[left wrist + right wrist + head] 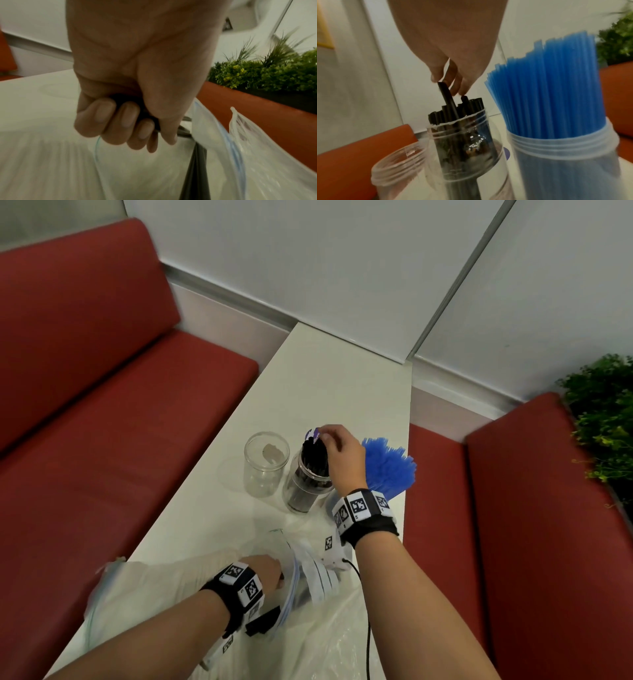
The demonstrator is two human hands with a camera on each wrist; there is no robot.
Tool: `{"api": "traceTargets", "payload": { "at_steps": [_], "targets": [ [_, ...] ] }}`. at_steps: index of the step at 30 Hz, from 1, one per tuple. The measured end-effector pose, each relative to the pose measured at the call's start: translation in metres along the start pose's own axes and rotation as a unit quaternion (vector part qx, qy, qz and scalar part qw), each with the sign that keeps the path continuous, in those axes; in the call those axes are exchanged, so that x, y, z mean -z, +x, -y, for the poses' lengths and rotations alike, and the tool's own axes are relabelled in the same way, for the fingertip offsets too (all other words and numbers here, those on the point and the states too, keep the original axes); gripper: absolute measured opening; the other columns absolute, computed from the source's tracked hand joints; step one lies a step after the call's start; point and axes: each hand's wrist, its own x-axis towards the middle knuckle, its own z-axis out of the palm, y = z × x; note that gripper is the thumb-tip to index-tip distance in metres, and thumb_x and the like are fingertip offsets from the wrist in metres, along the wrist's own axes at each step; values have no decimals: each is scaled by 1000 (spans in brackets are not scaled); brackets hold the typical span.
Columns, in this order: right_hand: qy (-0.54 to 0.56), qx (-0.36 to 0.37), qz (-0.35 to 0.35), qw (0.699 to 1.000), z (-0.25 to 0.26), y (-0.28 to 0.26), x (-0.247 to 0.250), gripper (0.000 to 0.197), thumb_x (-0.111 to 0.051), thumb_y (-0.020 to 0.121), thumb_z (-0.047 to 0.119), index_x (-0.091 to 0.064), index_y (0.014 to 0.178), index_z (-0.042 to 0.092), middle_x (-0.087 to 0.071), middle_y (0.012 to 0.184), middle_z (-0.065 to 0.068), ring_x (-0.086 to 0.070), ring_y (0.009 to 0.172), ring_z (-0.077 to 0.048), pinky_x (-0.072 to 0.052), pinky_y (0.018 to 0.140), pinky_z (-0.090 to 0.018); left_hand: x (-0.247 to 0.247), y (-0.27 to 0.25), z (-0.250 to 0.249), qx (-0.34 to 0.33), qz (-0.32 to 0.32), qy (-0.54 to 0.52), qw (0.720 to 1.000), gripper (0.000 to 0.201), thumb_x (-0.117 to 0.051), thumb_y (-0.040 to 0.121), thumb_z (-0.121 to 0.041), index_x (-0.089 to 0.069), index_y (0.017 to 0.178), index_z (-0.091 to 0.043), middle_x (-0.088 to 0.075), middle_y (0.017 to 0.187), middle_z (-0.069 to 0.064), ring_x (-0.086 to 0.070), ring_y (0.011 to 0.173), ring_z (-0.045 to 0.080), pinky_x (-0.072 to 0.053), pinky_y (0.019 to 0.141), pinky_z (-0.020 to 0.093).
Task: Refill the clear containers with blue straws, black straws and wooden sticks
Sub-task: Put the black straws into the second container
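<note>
Three clear containers stand on the white table [308, 392]. The left container [265, 467] [397, 162] is empty. The middle one [306, 487] [464, 148] holds black straws [453, 111], and the right one [563, 155] holds blue straws [390, 467] [544, 86]. My right hand [325, 438] [448, 86] hovers over the middle container, its fingertips [462, 90] touching the tops of the black straws; one straw stands taller under the thumb. My left hand [274, 573] [123, 128] reaches into a clear zip bag [294, 573] [240, 155] and grips a bundle of black straws [195, 173].
More clear plastic bags [154, 587] lie crumpled over the near end of the table. A black cable [368, 628] runs down by my right forearm. Red benches [120, 422] flank the table, with a green plant [603, 419] at the right.
</note>
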Motion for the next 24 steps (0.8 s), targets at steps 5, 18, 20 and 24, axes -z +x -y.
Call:
{"api": "traceTargets", "payload": {
  "at_steps": [5,18,20,24],
  "targets": [
    [-316,146,130,928,-10,-6,-7,51,-37,109,37,-34,157,20,-31,164,-4,-12,156,-25,-7,127,-51,20,-11,0,17,-8,28,999,35,-51,98,-31,-64,122,-10,-64,125,8,-60,115,27,-45,93,32],
    [59,-68,366,926,-8,-130,-28,66,-44,90,-14,-47,145,23,-67,126,-15,-66,107,-14,-54,95,-30,101,-86,-21,94,-98,200,970,33,-53,96,-18,-58,128,-15,-57,133,2,-55,123,20,-44,98,34],
    [58,-78,383,919,-9,-144,-31,69,-51,88,-14,-41,148,18,-64,119,5,-62,96,10,-51,79,-12,116,-103,-27,108,-101,203,968,28,-53,96,-16,-62,122,-15,-62,124,1,-59,115,19,-45,91,32],
    [7,-69,311,948,2,-157,-34,21,-68,89,4,-67,107,14,-71,97,8,-64,88,-4,-50,78,-21,142,-139,-47,67,-155,236,957,20,-56,91,-10,-67,108,-13,-64,102,2,-63,94,20,-43,74,30]
  ]
}}
